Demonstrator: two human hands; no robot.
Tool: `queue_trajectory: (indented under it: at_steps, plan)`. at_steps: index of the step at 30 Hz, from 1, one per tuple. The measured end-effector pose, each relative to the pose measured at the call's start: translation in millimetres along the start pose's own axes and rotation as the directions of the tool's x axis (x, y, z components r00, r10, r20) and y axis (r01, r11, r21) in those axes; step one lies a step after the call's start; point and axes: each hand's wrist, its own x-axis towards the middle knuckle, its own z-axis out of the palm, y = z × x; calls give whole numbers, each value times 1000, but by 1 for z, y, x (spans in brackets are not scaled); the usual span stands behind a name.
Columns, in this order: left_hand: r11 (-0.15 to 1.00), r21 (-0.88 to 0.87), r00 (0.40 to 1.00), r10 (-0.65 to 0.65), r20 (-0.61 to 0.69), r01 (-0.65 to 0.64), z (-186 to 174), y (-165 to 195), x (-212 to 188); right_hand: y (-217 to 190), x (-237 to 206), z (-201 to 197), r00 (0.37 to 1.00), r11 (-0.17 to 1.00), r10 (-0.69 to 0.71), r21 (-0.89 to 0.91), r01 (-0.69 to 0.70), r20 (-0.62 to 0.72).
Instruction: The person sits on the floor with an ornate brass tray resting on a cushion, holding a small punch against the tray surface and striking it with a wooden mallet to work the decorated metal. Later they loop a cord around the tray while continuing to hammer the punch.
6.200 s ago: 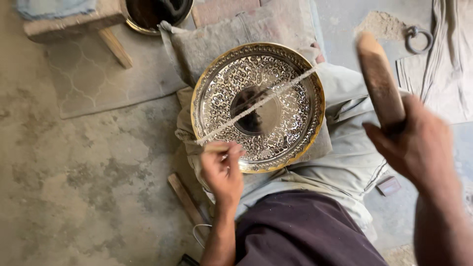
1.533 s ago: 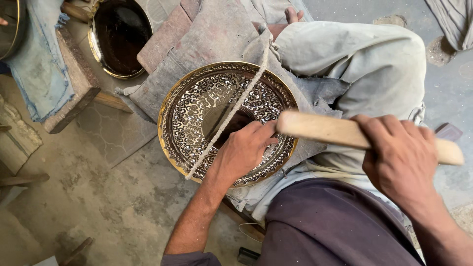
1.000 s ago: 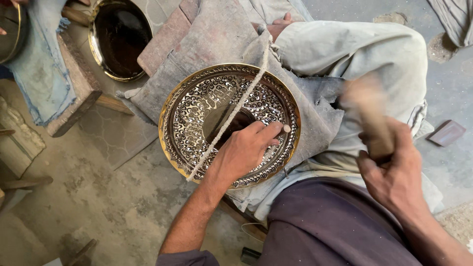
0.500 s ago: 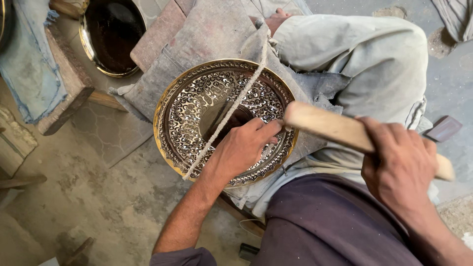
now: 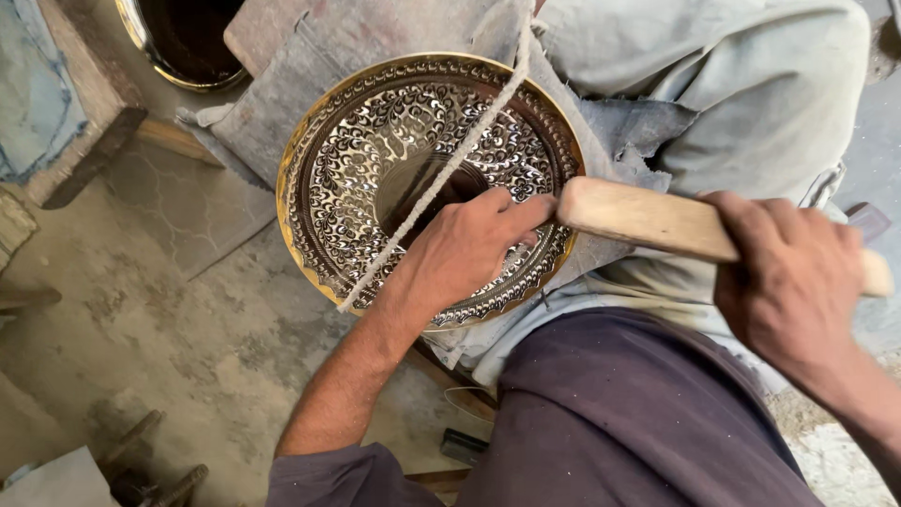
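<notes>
A round brass plate (image 5: 375, 141) with dense engraved patterns rests tilted on a grey cloth over my knee. A white cord (image 5: 441, 178) runs across its face. My left hand (image 5: 465, 249) lies on the plate's lower right part, fingers closed; whatever it grips is hidden from view. My right hand (image 5: 793, 282) grips a wooden mallet (image 5: 648, 218), whose pale head touches the tips of my left fingers at the plate's right rim.
A dark metal bowl (image 5: 188, 42) stands at the top left beside a wooden bench (image 5: 94, 155). Grey cloth (image 5: 310, 38) lies under the plate. Cracked concrete floor (image 5: 141, 319) spreads to the left, with small tools (image 5: 155, 469) at the bottom left.
The mallet swung up and came back down against my left fingers at the plate's rim. My left hand stayed on the plate; the view shifted slightly.
</notes>
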Motion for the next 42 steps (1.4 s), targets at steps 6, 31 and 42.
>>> queue_trajectory:
  at_steps: [6, 31, 42]
  plan:
    - [1000, 4, 999, -24, 26, 23, 5, -1, 1, 4, 7, -3, 987, 994, 84, -75, -74, 136]
    - [989, -149, 962, -20, -274, -22, 12, 2, -9, 25, 34, -5, 922, 509, 282, 774, -377, 264]
    - [993, -121, 966, -27, -257, -5, 14, -1, -7, -5, 68, -24, 984, 995, -42, 101, 24, 175]
